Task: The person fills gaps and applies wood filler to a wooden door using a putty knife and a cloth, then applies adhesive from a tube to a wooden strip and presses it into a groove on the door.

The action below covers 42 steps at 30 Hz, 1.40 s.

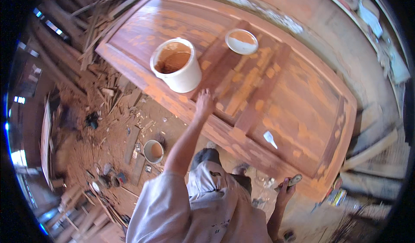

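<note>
A large reddish-brown panelled wooden door [216, 76] lies flat before me, smeared with orange-brown filler patches. My left hand [204, 102] rests on its near side, fingers stretched out, just beside a white bucket [186, 79] part filled with brown paste. Beyond it, a round white lid [242, 48] carries more paste. A small white plastic spreader [270, 139] lies on the right panel. At the door's near right corner, my right hand [283, 193] is closed around a tool with a brownish handle [295, 180]; its working end is hard to make out.
Wood scraps [113, 92] and sawdust cover the floor at left. A smaller bucket [154, 151] with tan contents stands by my left arm. Timber planks [371, 150] lie beyond the door's right end. A cluttered ledge [374, 22] runs along the far right.
</note>
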Tool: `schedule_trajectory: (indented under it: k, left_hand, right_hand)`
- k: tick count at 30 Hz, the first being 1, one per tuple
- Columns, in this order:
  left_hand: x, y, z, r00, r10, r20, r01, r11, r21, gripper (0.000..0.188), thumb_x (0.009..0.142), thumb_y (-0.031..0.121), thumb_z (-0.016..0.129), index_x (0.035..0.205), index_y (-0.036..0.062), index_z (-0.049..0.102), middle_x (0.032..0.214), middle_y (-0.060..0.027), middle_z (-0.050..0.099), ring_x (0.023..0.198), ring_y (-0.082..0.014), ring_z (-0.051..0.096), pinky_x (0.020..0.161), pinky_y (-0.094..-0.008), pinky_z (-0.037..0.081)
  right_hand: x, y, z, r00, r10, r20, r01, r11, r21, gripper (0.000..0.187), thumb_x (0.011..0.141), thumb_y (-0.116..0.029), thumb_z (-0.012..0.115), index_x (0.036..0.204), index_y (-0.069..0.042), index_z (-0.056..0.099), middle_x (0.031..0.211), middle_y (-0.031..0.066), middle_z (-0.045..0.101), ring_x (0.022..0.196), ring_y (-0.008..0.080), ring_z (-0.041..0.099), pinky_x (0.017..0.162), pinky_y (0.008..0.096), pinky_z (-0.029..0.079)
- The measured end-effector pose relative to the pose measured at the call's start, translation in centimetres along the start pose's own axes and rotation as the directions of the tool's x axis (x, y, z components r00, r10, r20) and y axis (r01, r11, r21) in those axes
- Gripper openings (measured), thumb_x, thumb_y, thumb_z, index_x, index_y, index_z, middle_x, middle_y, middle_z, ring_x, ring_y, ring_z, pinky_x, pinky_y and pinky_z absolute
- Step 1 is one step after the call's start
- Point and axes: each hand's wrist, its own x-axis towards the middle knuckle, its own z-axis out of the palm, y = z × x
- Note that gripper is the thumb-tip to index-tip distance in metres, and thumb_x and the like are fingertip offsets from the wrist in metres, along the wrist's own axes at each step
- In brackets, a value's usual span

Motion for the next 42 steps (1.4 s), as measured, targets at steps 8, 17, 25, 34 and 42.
schedule_trajectory:
  k: [8,17,25,34,42]
  left_hand:
    - [1.0,-1.2,2.1,0.950,-0.005,0.311,0.089,0.963,-0.254,0.031,0.083,0.020,0.068,0.106,-0.0002,0.065,0.085,-0.0259,0.070,0.082,-0.0412,0.069,0.074,-0.0474,0.056]
    - [-8.8,20.6,1.4,0.992,0.091,0.088,0.021,0.572,-0.820,0.010,0.098,0.009,0.052,0.102,-0.0009,0.053,0.085,-0.0136,0.069,0.065,-0.0150,0.062,0.057,-0.0311,0.050]
    - [-25.3,38.9,14.0,0.913,0.097,0.397,0.295,0.518,-0.803,0.031,0.103,0.015,0.045,0.129,-0.0014,0.049,0.099,-0.0124,0.064,0.084,-0.0215,0.060,0.076,-0.0325,0.050]
    - [-32.4,52.1,19.6,0.867,0.375,0.329,-0.006,0.667,-0.745,0.043,0.098,0.007,0.046,0.140,-0.0020,0.038,0.112,-0.0311,0.057,0.097,-0.0449,0.059,0.085,-0.0498,0.049]
    - [-32.5,54.7,21.3,0.887,0.418,0.197,-0.269,0.813,-0.516,0.046,0.091,0.004,0.051,0.135,-0.0016,0.040,0.110,-0.0317,0.055,0.100,-0.0502,0.054,0.082,-0.0552,0.048]
  right_hand:
    - [-11.0,6.5,-2.2,0.826,0.303,-0.475,-0.272,0.953,0.136,0.022,0.099,-0.026,0.061,0.095,-0.005,0.057,0.073,-0.0004,0.048,0.066,0.0108,0.048,0.062,0.0280,0.042]
    - [-6.4,10.5,-10.9,0.829,0.337,-0.446,-0.183,0.918,0.353,0.026,0.097,-0.029,0.065,0.100,-0.004,0.060,0.070,-0.0011,0.052,0.063,0.0094,0.049,0.059,0.0265,0.042]
    - [3.3,9.3,-29.6,0.875,0.239,-0.422,-0.172,0.967,0.190,0.028,0.098,-0.032,0.063,0.095,-0.005,0.057,0.061,-0.0029,0.046,0.050,0.0061,0.044,0.046,0.0242,0.036]
    - [7.6,13.1,-38.0,0.822,0.308,-0.479,-0.243,0.951,0.193,0.029,0.099,-0.036,0.060,0.091,-0.008,0.056,0.057,-0.0055,0.041,0.047,0.0039,0.038,0.044,0.0243,0.030]
    - [9.5,15.5,-35.9,0.884,0.319,-0.340,-0.167,0.898,0.408,0.024,0.098,-0.029,0.064,0.092,-0.009,0.051,0.061,-0.0060,0.042,0.048,0.0032,0.038,0.043,0.0218,0.030]
